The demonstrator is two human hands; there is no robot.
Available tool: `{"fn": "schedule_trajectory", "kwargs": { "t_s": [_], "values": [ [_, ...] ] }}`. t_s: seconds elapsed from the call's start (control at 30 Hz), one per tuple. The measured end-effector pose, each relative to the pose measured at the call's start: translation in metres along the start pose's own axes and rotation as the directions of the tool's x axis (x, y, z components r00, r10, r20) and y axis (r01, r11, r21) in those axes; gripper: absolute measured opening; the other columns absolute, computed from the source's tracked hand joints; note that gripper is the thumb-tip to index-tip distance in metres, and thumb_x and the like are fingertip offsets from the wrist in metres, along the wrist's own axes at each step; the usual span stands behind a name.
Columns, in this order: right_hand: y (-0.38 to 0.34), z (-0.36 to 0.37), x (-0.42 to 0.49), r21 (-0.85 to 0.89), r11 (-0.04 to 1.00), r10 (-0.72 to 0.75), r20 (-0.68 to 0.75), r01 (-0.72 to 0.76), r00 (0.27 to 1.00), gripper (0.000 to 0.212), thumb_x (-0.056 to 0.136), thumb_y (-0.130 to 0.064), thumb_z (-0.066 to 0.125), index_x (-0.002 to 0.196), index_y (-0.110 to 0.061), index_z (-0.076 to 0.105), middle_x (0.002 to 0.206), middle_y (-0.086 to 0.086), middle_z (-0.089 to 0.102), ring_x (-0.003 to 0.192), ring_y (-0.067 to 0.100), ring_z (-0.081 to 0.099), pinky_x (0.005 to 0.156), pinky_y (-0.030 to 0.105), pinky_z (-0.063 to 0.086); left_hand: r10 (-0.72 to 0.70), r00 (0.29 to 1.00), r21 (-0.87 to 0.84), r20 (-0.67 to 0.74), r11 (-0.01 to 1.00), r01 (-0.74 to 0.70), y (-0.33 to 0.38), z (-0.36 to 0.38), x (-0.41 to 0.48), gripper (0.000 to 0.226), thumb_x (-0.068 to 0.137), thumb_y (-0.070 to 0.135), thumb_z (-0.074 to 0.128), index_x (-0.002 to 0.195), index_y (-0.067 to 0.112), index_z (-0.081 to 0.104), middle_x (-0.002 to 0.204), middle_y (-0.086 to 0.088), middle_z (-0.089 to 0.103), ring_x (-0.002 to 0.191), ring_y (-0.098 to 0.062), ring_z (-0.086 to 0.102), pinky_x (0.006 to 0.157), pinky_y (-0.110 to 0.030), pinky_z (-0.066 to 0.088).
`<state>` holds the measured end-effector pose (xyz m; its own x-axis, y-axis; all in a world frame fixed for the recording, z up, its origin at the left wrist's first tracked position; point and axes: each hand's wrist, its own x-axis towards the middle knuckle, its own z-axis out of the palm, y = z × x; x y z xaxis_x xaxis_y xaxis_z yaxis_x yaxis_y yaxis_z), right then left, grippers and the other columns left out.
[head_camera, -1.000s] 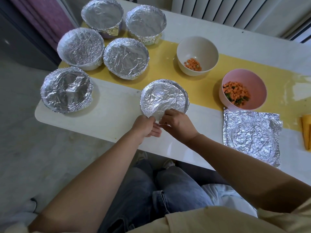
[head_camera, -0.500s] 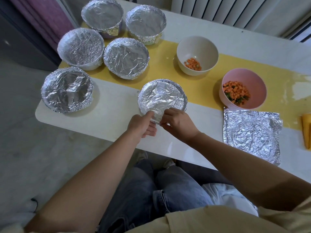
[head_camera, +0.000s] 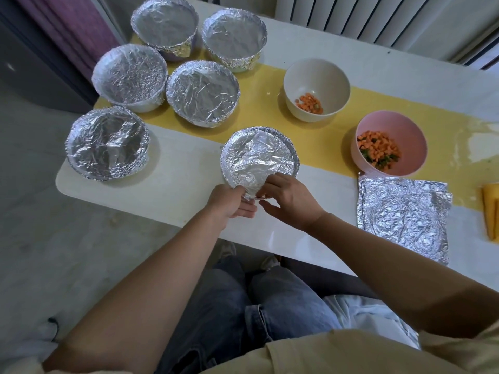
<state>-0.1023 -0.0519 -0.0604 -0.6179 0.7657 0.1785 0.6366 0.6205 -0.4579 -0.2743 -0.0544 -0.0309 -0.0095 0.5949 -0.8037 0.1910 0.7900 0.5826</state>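
Head view. The foil-covered bowl [head_camera: 259, 155] sits on the white table [head_camera: 172, 184] at centre, just near of the yellow runner [head_camera: 264, 114], tilted a little with its near rim raised.

The left hand [head_camera: 229, 201] grips the near-left rim, thumb on top of the foil and fingers curled beneath. The right hand [head_camera: 289, 201] is at the near-right rim, fingers bent onto the foil edge and thumb under it. The two hands are almost touching.

Five more foil-covered bowls [head_camera: 202, 93] are grouped far left. A cream bowl [head_camera: 297, 76] and a pink bowl [head_camera: 405, 125] hold diced carrot, far right. A flat foil sheet [head_camera: 402, 214] lies just near of the pink bowl.
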Motion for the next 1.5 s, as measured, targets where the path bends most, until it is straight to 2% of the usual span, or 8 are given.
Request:
{"fn": "schedule_trajectory", "kwargs": {
  "t_s": [0.17,0.3,0.47,0.73,0.9,1.03,1.3,1.5],
  "values": [
    [-0.003,0.001,0.004,-0.056,0.998,0.019,-0.057,-0.022,0.998,0.011,0.076,-0.002,0.072,0.071,-0.008,0.064,0.071,0.006,0.058,0.065,0.027,0.055,0.054,0.033,0.046,0.003,0.999,0.049,-0.034,0.999,-0.001,-0.005,0.0,0.003,0.038,0.1,0.027,0.042,0.107,-0.002,0.067,0.081,-0.009,0.076,0.065,-0.02,0.074,0.07,-0.025,0.048],
    [-0.008,0.004,0.009,-0.062,0.998,0.007,-0.067,-0.011,0.998,0.013,0.076,0.0,0.069,0.067,-0.006,0.061,0.068,0.007,0.056,0.061,0.027,0.054,0.051,0.031,0.044,0.026,0.981,0.169,-0.193,0.986,0.007,-0.009,0.001,0.006,0.05,0.094,0.049,0.051,0.087,0.005,0.073,0.073,-0.003,0.075,0.061,-0.016,0.073,0.06,-0.026,0.046],
    [-0.013,0.009,0.013,-0.067,0.998,0.014,-0.053,-0.017,0.998,0.015,0.072,0.002,0.067,0.063,-0.006,0.059,0.065,0.007,0.054,0.058,0.027,0.053,0.048,0.031,0.044,0.151,0.955,0.237,-0.254,0.967,-0.09,-0.013,0.001,0.01,0.038,0.092,0.04,0.059,0.077,0.007,0.073,0.065,-0.001,0.073,0.056,-0.016,0.071,0.082,-0.037,0.058],
    [-0.014,0.012,0.019,-0.059,0.998,0.033,-0.063,-0.036,0.998,0.023,0.076,-0.01,0.044,0.059,-0.007,0.059,0.062,0.006,0.054,0.057,0.027,0.054,0.046,0.028,0.044,0.187,0.95,0.298,-0.249,0.948,-0.109,-0.009,0.003,0.014,0.036,0.1,0.027,0.048,0.087,0.003,0.072,0.064,-0.002,0.073,0.055,-0.015,0.071,0.084,-0.034,0.057],
    [-0.014,0.011,0.018,-0.039,0.998,0.038,-0.054,-0.04,0.998,0.009,0.073,-0.002,0.068,0.067,-0.007,0.063,0.066,0.007,0.057,0.061,0.029,0.057,0.051,0.029,0.045,0.202,0.951,0.285,-0.233,0.949,-0.132,-0.011,0.0,0.016,0.036,0.099,0.026,0.049,0.083,0.004,0.072,0.062,-0.002,0.073,0.056,-0.016,0.072,0.087,-0.038,0.057],
    [-0.007,0.004,0.011,-0.042,0.999,0.028,0.033,-0.027,0.999,0.029,0.066,-0.012,0.086,0.086,-0.006,0.066,0.081,0.008,0.062,0.073,0.029,0.059,0.061,0.033,0.049,0.229,0.937,0.293,-0.264,0.945,-0.148,-0.01,-0.005,0.017,0.035,0.096,0.027,0.05,0.08,0.005,0.073,0.064,-0.002,0.073,0.057,-0.017,0.072,0.084,-0.039,0.058],
    [0.003,0.001,0.007,-0.075,0.997,-0.016,-0.06,0.012,0.998,0.013,0.076,0.005,0.071,0.077,-0.007,0.067,0.076,0.007,0.061,0.07,0.029,0.058,0.058,0.036,0.049,0.278,0.865,0.312,-0.419,0.938,-0.15,-0.007,-0.01,0.015,0.046,0.093,0.037,0.049,0.062,0.013,0.072,0.059,0.003,0.071,0.06,-0.015,0.07,0.075,-0.031,0.055],
    [0.0,0.007,0.009,-0.05,0.998,-0.024,-0.026,0.023,0.999,0.011,0.076,0.004,0.07,0.076,-0.006,0.066,0.075,0.008,0.06,0.069,0.029,0.058,0.057,0.033,0.047,0.209,0.942,0.273,-0.264,0.952,-0.135,-0.013,0.0,0.016,0.039,0.1,0.033,0.048,0.082,0.007,0.07,0.073,-0.003,0.075,0.059,-0.017,0.072,0.084,-0.036,0.058]
  ]
}}
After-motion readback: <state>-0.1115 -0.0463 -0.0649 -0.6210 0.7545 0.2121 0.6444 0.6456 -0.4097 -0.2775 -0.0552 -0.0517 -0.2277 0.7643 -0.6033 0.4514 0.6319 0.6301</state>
